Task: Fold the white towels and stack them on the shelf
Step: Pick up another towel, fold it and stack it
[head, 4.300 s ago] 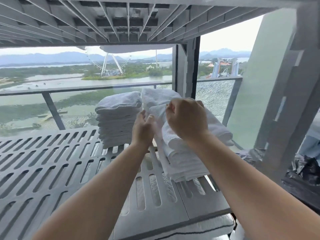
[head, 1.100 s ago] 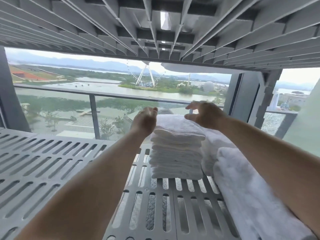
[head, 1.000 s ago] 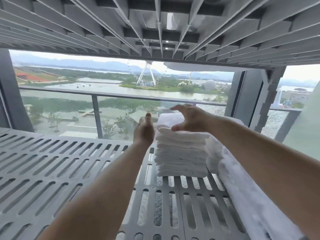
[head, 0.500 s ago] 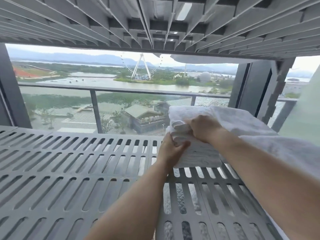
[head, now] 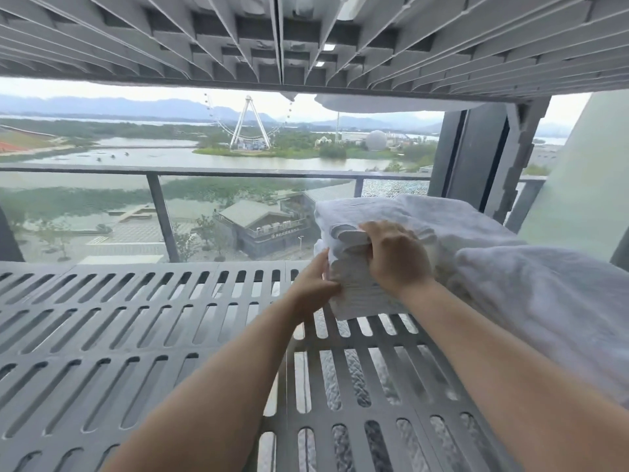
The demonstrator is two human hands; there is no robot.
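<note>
A stack of folded white towels [head: 360, 291] stands on the grey slotted shelf [head: 136, 321], right of centre. My left hand [head: 315, 282] grips the stack's left front corner, thumb on the front face. My right hand [head: 396, 255] curls its fingers into the folded edges near the top of the stack. To the right, a second pile of white towels [head: 544, 301] lies along the shelf, partly behind my right forearm.
Another grey ribbed shelf [head: 306, 39] hangs close overhead. Behind the shelf are a window, a balcony railing [head: 156, 212] and a dark post [head: 473, 165]. The left half of the slotted shelf carries nothing.
My hands came down from the top of the stack onto its front; both now grip the folded edges. The camera has moved closer and lower.
</note>
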